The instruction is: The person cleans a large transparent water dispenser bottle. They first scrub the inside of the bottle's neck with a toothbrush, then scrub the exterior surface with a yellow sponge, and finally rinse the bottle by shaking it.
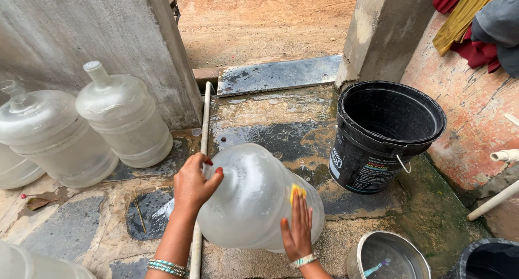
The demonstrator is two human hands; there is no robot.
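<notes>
Far to the left of the hands, two big clear water jugs point(125, 117) lean against a rough grey concrete wall point(70, 30); parts of two more show at the left edge. They rest on a wet floor of stone slabs point(70, 227), stained dark in patches, with dry leaves lying on it. A thin pale pipe point(204, 122) runs along the floor up to the left hand.

The left hand point(193, 184) is curled around the neck end of a large clear jug point(257, 198) that lies tilted on its side between both hands. The right hand point(296, 227) lies flat on the jug's belly, fingers spread, pressing a yellow sponge point(296, 191) under the fingertips. Both wrists wear bangles.

Beyond the hands, a doorway opens onto bare reddish earth. Up and to the right of the right hand stands a black plastic bucket point(386, 136) beside a concrete pillar. Just right of that hand is a steel pot point(386, 254) with water in it. Farther right, a peeling pink wall carries hung cloths.
</notes>
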